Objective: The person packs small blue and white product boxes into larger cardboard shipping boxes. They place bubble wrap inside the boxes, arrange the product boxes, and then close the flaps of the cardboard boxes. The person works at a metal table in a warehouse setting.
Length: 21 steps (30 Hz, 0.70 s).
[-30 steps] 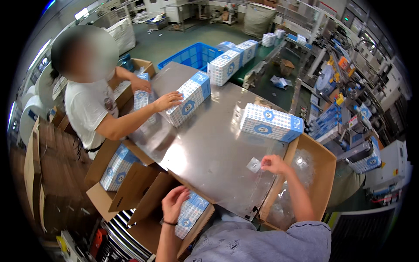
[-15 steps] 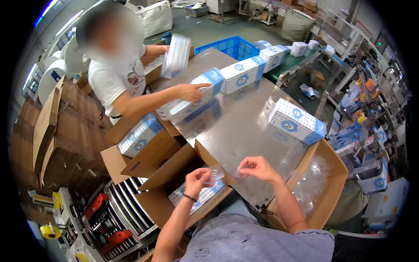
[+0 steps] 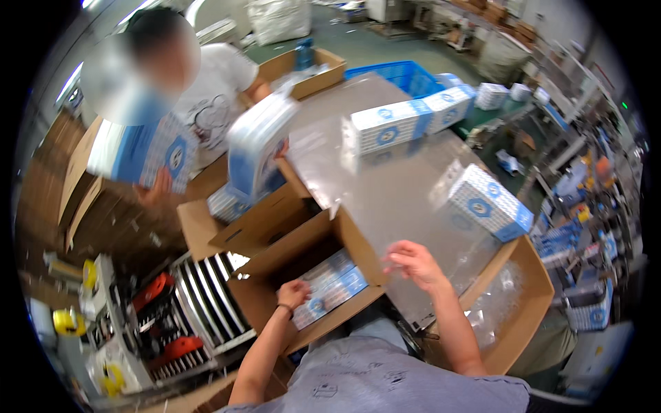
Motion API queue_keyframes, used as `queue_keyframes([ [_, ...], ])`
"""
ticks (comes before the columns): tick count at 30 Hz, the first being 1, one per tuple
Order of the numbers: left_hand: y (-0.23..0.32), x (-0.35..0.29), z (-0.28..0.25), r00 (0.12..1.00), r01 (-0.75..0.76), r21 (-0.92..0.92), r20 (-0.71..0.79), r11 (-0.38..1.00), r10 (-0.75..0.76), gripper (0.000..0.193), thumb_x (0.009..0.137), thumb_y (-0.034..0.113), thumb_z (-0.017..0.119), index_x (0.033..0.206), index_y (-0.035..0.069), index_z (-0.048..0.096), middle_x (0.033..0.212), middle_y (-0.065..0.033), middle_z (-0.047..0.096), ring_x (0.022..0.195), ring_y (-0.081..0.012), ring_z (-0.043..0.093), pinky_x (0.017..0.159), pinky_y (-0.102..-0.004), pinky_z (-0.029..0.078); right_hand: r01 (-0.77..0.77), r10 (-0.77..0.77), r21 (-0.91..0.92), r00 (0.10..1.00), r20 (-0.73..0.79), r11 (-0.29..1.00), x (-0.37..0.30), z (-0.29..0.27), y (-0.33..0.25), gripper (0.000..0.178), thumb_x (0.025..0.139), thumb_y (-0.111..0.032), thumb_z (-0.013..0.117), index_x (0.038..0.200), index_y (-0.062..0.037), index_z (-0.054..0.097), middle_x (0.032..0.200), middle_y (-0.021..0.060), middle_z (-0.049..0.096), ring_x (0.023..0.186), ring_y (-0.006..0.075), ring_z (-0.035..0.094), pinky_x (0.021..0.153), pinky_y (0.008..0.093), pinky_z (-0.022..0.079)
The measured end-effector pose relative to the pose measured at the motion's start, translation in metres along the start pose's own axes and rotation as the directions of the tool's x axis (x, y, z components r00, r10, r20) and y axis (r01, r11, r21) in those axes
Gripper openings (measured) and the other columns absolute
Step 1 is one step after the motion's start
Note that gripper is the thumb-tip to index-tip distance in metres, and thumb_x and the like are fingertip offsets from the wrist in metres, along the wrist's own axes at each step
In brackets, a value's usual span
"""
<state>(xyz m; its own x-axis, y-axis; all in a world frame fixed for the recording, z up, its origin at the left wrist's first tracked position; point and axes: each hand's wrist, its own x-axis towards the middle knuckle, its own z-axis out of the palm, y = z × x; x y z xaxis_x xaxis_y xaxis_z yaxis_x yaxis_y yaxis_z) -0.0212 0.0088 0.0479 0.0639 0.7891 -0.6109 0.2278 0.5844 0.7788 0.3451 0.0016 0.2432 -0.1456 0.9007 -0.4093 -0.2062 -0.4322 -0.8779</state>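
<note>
My left hand (image 3: pixel 295 294) reaches into an open cardboard carton (image 3: pixel 318 230), its fingers curled in beside a white-and-blue patterned pack (image 3: pixel 335 283) lying at the bottom. What it holds, if anything, cannot be made out. Over the metal table's near edge, just right of that carton, my right hand (image 3: pixel 415 266) is raised with fingers apart and nothing visible in them. Farther right on the table lies another patterned pack (image 3: pixel 490 201).
A co-worker at the left holds one pack (image 3: pixel 146 148) and a second blurred pack (image 3: pixel 260 144) above another carton (image 3: pixel 258 224). More packs (image 3: pixel 389 127) line the far table edge by a blue crate (image 3: pixel 403 78). A carton of clear plastic pieces (image 3: pixel 496 303) stands at my right.
My left hand has moved down into the carton; the clear plastic piece seen at its fingers no longer shows clearly. My right fingers have spread. The co-worker has lifted a pack off the table.
</note>
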Motion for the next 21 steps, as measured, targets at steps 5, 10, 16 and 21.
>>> queue_keyframes([
  [5, -0.027, 0.029, 0.002, 0.993, -0.004, 0.458, 0.110, 0.889, -0.053, 0.023, 0.086, 0.020, 0.069, 0.107, 0.015, 0.075, 0.095, -0.0096, 0.075, 0.081, -0.0204, 0.073, 0.074, -0.0335, 0.058, 0.103, 0.170, -0.584, 0.903, 0.394, 0.805, 0.099, 0.105, 0.061, 0.013, 0.092, -0.013, 0.062, 0.102, -0.0090, 0.068, 0.089, 0.0041, 0.069, 0.071, 0.0122, 0.068, 0.051, 0.0252, 0.046],
  [10, -0.059, 0.046, 0.008, 0.973, -0.109, 0.816, 0.204, 0.568, -0.105, 0.031, 0.089, 0.026, 0.060, 0.117, 0.029, 0.073, 0.125, -0.0120, 0.068, 0.118, -0.0302, 0.064, 0.105, -0.0447, 0.047, 0.003, 0.650, -0.986, 0.751, 0.114, 0.169, 0.168, 0.111, 0.143, 0.035, 0.092, -0.018, 0.056, 0.125, -0.0134, 0.066, 0.100, 0.0128, 0.069, 0.070, 0.0238, 0.071, 0.051, 0.0364, 0.054],
  [16, -0.082, 0.042, 0.028, 0.989, -0.116, 0.874, 0.148, 0.471, -0.031, 0.049, 0.085, 0.024, 0.065, 0.134, 0.026, 0.061, 0.122, -0.0127, 0.068, 0.116, -0.0304, 0.063, 0.105, -0.0511, 0.043, -0.068, 0.625, -0.996, 0.780, -0.022, 0.050, 0.168, 0.091, 0.144, 0.034, 0.083, -0.009, 0.052, 0.109, -0.0051, 0.073, 0.112, 0.0207, 0.071, 0.108, 0.0327, 0.067, 0.088, 0.0441, 0.053],
  [21, -0.101, 0.064, 0.024, 0.908, -0.317, 0.915, 0.369, 0.251, -0.199, 0.053, 0.085, 0.020, 0.061, 0.136, 0.006, 0.056, 0.133, -0.0256, 0.056, 0.120, -0.0424, 0.056, 0.107, -0.0496, 0.042, 0.519, 0.338, -0.804, 0.731, 0.593, 0.290, 0.173, 0.105, 0.100, 0.041, 0.093, -0.022, 0.060, 0.130, -0.0051, 0.061, 0.126, 0.0229, 0.064, 0.106, 0.0325, 0.069, 0.086, 0.0360, 0.056],
])
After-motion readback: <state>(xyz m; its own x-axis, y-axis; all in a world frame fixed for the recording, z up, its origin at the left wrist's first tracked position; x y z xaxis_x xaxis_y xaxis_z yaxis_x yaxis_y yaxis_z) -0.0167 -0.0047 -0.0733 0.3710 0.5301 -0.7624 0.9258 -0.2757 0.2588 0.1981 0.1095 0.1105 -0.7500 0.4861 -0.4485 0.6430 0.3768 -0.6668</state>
